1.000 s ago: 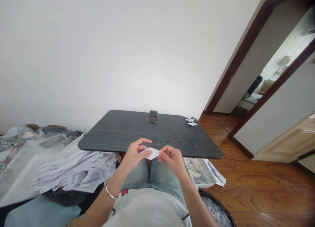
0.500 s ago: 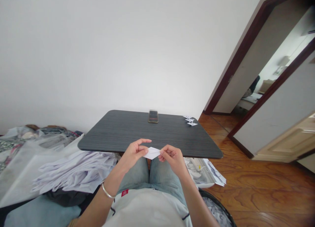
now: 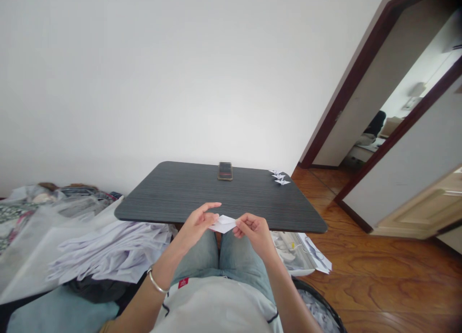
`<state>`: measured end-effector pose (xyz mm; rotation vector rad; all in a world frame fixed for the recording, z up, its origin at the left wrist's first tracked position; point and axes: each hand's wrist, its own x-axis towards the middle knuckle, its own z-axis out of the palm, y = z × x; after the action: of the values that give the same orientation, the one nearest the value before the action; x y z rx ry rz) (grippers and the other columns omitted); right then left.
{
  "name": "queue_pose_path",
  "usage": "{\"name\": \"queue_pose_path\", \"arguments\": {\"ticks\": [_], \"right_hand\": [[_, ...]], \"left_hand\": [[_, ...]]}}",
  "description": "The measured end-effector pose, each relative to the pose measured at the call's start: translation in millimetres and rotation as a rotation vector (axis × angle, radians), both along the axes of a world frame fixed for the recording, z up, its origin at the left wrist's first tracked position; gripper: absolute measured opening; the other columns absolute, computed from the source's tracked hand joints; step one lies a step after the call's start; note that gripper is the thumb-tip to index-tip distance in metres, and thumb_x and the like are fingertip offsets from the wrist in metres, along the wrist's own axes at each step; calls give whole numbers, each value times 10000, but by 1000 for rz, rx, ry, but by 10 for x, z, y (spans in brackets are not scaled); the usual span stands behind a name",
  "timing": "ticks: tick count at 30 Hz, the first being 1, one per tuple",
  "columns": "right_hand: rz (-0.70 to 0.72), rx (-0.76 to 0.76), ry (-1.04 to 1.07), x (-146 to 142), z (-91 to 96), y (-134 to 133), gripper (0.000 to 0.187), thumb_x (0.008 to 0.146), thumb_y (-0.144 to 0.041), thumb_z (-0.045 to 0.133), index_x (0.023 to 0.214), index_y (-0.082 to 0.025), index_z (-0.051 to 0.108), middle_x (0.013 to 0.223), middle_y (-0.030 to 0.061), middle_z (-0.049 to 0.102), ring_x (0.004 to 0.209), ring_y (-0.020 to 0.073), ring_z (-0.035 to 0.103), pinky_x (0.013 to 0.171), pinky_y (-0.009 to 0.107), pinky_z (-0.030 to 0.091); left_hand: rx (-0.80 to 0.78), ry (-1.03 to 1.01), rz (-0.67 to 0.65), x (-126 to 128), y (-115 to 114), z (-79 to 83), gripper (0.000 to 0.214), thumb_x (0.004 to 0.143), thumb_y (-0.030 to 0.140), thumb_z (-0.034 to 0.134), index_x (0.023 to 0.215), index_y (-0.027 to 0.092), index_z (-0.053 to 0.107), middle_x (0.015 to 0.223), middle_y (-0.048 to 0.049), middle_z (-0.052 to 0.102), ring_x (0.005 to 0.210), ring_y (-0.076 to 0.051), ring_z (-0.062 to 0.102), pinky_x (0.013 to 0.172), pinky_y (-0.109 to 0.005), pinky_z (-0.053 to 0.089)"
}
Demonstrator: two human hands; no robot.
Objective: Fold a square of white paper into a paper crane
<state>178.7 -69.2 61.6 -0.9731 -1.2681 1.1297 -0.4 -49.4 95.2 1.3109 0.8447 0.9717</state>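
Observation:
A small folded piece of white paper [image 3: 225, 224], roughly diamond-shaped, is held in the air between my two hands, just off the table's near edge and above my lap. My left hand [image 3: 200, 221] pinches its left corner between thumb and a finger, with the index finger stretched out above. On the other side, my right hand [image 3: 251, 226] grips the right corner between thumb and curled fingers. Several folded paper cranes [image 3: 279, 177] stand in a row at the far right corner of the dark table [image 3: 187, 191].
A phone-like device [image 3: 225, 171] leans at the table's back edge. Crumpled white cloth or paper [image 3: 111, 251] and bags lie to the left. Below the table on the right are a white tray [image 3: 294, 251] and a dark-rimmed bin [image 3: 319, 309]. A doorway opens at right.
A flap on the folded paper now looks raised along its upper side. Both hands keep nearly the same place and grip.

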Motion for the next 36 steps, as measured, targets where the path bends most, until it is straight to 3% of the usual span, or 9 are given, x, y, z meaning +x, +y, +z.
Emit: {"name": "queue_pose_path", "arguments": {"ticks": [7, 13, 20, 22, 25, 29, 32, 36], "right_hand": [[92, -21, -31, -14, -7, 1, 298, 799, -423, 577, 726, -145, 657, 628, 43, 686, 536, 124, 626, 517, 222, 515], [104, 113, -37, 25, 33, -28, 233, 798, -349, 600, 984, -217, 642, 822, 37, 670, 730, 162, 645, 565, 244, 535], [77, 211, -129, -16, 30, -39, 90, 743, -281, 667, 735, -195, 695, 669, 25, 666, 580, 152, 610, 552, 263, 506], [56, 212, -117, -25, 17, -33, 82, 730, -272, 682, 715, -193, 699, 644, 25, 669, 576, 157, 615, 554, 265, 497], [-18, 211, -93, -24, -6, -20, 80, 717, -269, 695, 694, -193, 702, 640, 29, 676, 575, 160, 617, 557, 267, 491], [-104, 235, -85, -17, -9, -16, 78, 711, -271, 697, 686, -198, 704, 641, 29, 677, 587, 165, 611, 566, 275, 492], [-145, 277, -97, -34, 24, -39, 70, 726, -253, 680, 684, -202, 701, 643, 30, 667, 610, 166, 603, 571, 275, 483], [-182, 302, -95, -78, 58, -73, 61, 729, -222, 671, 674, -206, 693, 662, 32, 656, 617, 163, 589, 558, 267, 467]], "left_hand": [[83, 106, 123, 33, 1, -16, 460, 658, 279, 687, 1056, 120, 521, 570, 41, 605, 547, -122, 575, 543, -211, 389], [10, 33, 109, 8, -24, 45, 515, 633, 303, 714, 1072, 125, 513, 575, 34, 617, 530, -119, 580, 520, -203, 389], [21, 29, 35, 30, -6, -7, 462, 663, 292, 706, 1061, 127, 538, 591, 15, 635, 549, -127, 596, 557, -219, 427], [85, 51, 68, 23, 4, -25, 411, 677, 292, 698, 1032, 136, 563, 705, -28, 667, 641, -153, 622, 603, -241, 454], [321, 100, 208, -4, -10, -23, 256, 686, 271, 698, 907, 159, 631, 1031, -104, 637, 909, -214, 606, 740, -293, 475], [617, 210, 277, -31, -58, 5, 105, 664, 241, 729, 744, 187, 689, 1193, -102, 559, 1085, -255, 516, 948, -379, 385], [660, 265, 242, -20, -67, -4, 76, 669, 233, 727, 740, 208, 714, 1196, -90, 561, 1070, -253, 519, 940, -383, 388], [590, 224, 248, 29, -35, -72, 44, 711, 218, 685, 724, 205, 725, 1133, -91, 593, 1032, -236, 543, 921, -360, 393]]}}
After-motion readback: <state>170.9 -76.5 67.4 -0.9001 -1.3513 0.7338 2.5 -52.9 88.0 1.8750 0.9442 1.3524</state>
